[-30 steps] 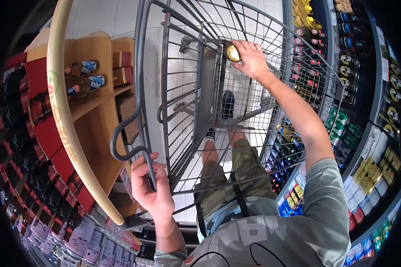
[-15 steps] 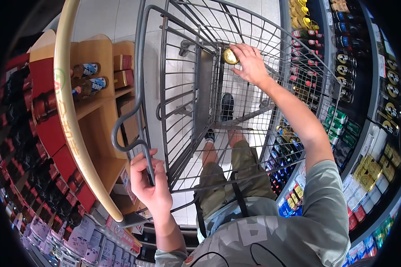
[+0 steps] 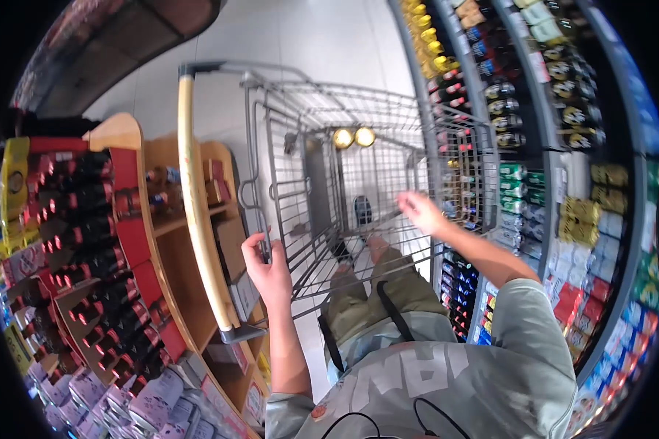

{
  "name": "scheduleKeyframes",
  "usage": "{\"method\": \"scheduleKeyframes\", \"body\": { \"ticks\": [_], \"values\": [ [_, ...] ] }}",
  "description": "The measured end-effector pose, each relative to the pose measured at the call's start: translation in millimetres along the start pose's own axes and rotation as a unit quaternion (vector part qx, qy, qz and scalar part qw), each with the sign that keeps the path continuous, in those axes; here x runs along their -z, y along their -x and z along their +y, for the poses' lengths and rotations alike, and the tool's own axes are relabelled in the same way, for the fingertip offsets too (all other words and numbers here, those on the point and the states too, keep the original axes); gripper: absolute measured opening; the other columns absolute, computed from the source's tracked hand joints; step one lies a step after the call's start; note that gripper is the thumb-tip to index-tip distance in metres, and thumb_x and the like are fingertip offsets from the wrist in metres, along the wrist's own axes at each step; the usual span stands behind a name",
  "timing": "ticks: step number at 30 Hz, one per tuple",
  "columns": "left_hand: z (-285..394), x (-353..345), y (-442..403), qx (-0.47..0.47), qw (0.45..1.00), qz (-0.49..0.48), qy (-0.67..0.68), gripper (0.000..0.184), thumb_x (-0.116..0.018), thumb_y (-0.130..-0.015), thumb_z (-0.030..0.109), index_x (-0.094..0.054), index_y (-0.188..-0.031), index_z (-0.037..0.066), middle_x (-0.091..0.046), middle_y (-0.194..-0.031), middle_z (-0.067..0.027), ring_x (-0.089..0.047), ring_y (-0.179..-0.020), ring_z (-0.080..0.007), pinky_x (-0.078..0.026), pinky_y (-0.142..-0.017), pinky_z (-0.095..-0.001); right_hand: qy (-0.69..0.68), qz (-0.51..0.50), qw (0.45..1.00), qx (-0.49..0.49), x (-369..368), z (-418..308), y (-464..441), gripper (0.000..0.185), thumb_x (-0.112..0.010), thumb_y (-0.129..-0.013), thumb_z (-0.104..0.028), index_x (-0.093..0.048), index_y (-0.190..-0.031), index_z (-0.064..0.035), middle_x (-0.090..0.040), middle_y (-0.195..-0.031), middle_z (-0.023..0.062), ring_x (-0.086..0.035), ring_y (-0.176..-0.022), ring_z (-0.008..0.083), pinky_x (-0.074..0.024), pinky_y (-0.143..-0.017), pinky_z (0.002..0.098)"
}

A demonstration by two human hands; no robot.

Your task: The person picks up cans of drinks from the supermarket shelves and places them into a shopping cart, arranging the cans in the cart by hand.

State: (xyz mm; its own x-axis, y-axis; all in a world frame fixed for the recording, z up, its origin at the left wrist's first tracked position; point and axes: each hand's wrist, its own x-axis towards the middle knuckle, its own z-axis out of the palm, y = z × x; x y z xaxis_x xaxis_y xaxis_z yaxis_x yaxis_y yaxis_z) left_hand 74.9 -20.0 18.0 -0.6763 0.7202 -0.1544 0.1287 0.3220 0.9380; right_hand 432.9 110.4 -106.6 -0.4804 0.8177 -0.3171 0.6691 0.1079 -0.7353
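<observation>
Two gold-topped cans (image 3: 343,138) stand side by side at the far end of the wire shopping cart (image 3: 311,291). My right hand (image 3: 423,214) is above the basket, away from the cans, slightly blurred, its fingers stretched out and holding nothing. On the near left side, my left hand (image 3: 269,272) has its fingers curled round the cart's grey metal frame. The cart's pale yellow handle bar (image 3: 190,197) runs to the left of that hand, not touched by it.
A wooden shelf unit (image 3: 179,271) stands close on the left, with dark bottles (image 3: 80,219) stacked beyond it. Along the right runs shelving with yellow-capped bottles (image 3: 426,36), green cans (image 3: 512,186) and gold packs (image 3: 580,219). Pale tiled floor (image 3: 271,33) lies ahead.
My right hand has let go of a gold-topped can and drawn back toward me. Two can tops now show where one showed before. My left hand stays on the frame while the view has shifted.
</observation>
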Motion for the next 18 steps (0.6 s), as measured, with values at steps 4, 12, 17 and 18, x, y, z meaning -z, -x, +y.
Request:
{"method": "scheduleKeyframes", "body": {
  "ticks": [4, 12, 17, 18],
  "values": [
    [-16, 2, -3, -0.041, 0.998, 0.008, -0.037, 0.036, -0.066, -0.091, 0.008, -0.051, -0.124, 0.001, -0.053, -0.112, -0.0088, -0.050, -0.094, -0.0176, -0.045, -0.087, -0.0328, -0.103, 0.017, 0.994, -0.033, 8, -11, 123, 0.017, -0.055, -0.101, -0.017, -0.063, -0.104, -0.0026, -0.068, -0.094, 0.0110, -0.066, -0.088, 0.0242, -0.0535, -0.081, 0.0363],
    [1, 17, 7, -0.083, 0.991, -0.042, -0.099, 0.064, -0.064, -0.086, 0.005, -0.033, -0.141, -0.006, -0.042, -0.131, -0.0211, -0.051, -0.110, -0.0284, -0.042, -0.099, -0.0387, -0.250, 0.196, 0.936, -0.149, -10, -18, 298, 0.019, -0.048, -0.102, -0.011, -0.062, -0.092, -0.0025, -0.065, -0.077, 0.0050, -0.063, -0.076, 0.0145, -0.0504, -0.071, 0.0302],
    [29, 8, 33, -0.133, 0.978, 0.003, -0.161, 0.071, -0.064, -0.081, 0.000, -0.031, -0.142, -0.013, -0.037, -0.143, -0.0298, -0.042, -0.135, -0.0381, -0.029, -0.118, -0.0445, -0.317, 0.280, 0.887, -0.185, -27, 2, 355, 0.020, -0.046, -0.101, -0.009, -0.061, -0.090, -0.0043, -0.064, -0.079, 0.0040, -0.062, -0.078, 0.0136, -0.0494, -0.074, 0.0288],
    [42, 1, 45, -0.178, 0.970, 0.013, -0.167, 0.074, -0.065, -0.079, 0.000, -0.031, -0.143, -0.012, -0.037, -0.143, -0.0305, -0.038, -0.137, -0.0414, -0.026, -0.118, -0.0477, -0.327, 0.287, 0.873, -0.219, -28, 7, 368, 0.020, -0.046, -0.101, -0.011, -0.061, -0.089, -0.0052, -0.064, -0.081, 0.0038, -0.063, -0.080, 0.0130, -0.0499, -0.074, 0.0286]
  ]
}}
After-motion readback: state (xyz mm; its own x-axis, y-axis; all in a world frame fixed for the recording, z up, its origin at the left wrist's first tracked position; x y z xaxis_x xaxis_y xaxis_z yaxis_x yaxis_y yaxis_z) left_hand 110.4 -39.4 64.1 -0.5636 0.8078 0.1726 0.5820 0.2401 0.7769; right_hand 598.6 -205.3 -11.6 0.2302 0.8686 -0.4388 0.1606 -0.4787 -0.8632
